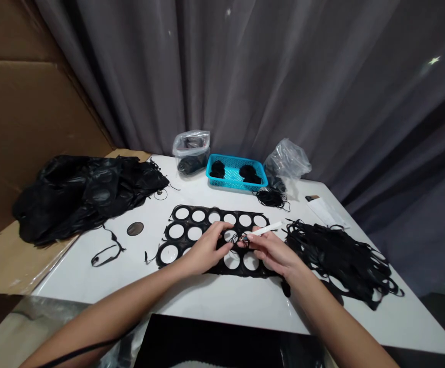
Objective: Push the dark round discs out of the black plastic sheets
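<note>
A tangle of black cord (241,240) is held over a black perforated sheet (185,232) at the middle of a white table (245,306). The left hand (207,250) is curved, its fingers (220,236) bent in against the tangle, though whether the cord is gripped by them cannot be told. By the right hand (272,254), a white stick (264,229) is grasped, with its tip pointing to the far right, and the right fingers (251,240) are closed beside the cord.

At the far edge, a blue plastic basket (222,179) is seen holding two black tufts (217,168). To its left stands a clear bagged container (191,151) with dark contents, and to its right lies a crumpled clear bag (287,159). A coil of black loops (271,199) is placed just near the basket. A heap of black cut netting (341,260) is piled on the right, and a mass of black plastic sheeting (88,197) is laid at the left, against a cardboard wall (15,128).
</note>
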Available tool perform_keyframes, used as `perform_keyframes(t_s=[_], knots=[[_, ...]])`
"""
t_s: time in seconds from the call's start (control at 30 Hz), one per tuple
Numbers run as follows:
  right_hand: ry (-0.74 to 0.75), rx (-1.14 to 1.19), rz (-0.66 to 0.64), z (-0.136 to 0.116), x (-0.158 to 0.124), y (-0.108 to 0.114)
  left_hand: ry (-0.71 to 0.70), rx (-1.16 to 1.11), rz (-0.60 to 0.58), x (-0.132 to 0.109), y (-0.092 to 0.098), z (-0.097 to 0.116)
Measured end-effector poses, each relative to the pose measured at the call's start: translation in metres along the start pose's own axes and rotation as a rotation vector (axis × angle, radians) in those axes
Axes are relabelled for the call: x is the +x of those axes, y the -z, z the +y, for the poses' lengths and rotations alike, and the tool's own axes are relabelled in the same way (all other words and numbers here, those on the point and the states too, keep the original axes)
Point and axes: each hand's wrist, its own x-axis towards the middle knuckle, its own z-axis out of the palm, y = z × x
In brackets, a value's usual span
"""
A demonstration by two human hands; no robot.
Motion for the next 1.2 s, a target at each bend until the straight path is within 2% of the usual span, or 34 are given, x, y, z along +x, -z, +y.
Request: perform_keyframes(t_s=[0.13, 0.2, 0.27, 0.37, 0.47, 0.57, 0.67, 0.73, 1.0, 1.2], knots=[[-0.089, 0.163, -0.061, 0.010, -0.006, -0.003, -0.031, -0.067, -0.134, 0.036, -0.001, -0.013], [-0.144, 0.216, -0.103, 0.012, -0.008, -0.001, -0.027, -0.022, -0.131, 0.044, -0.002, -0.021], [-0.147, 0.246, -0.092, 0.011, -0.008, 0.002, -0.021, 0.042, -0.095, 0.045, -0.003, -0.026], [0.027, 0.236, 0.042, 0.001, 0.000, 0.007, -0.024, 0.152, -0.053, 0.029, -0.003, -0.028], [0.192, 0.078, 0.116, -0.003, 0.012, 0.008, -0.074, 0.285, -0.084, 0.000, -0.007, -0.030], [0.260, -0.290, 0.057, 0.006, 0.023, 0.003, -0.171, 0.612, -0.117, -0.027, -0.015, -0.037], [0.314, -0.675, 0.011, 0.019, 0.026, -0.003, -0.206, 0.718, -0.120, -0.041, -0.020, -0.046], [0.342, -0.809, 0.007, 0.025, 0.026, -0.005, -0.206, 0.722, -0.129, -0.042, -0.020, -0.049], [0.432, -0.978, 0.035, 0.029, 0.029, -0.005, -0.189, 0.697, -0.147, -0.038, -0.016, -0.045], [0.444, -0.970, 0.043, 0.032, 0.029, -0.003, -0.183, 0.685, -0.164, -0.039, -0.017, -0.047]])
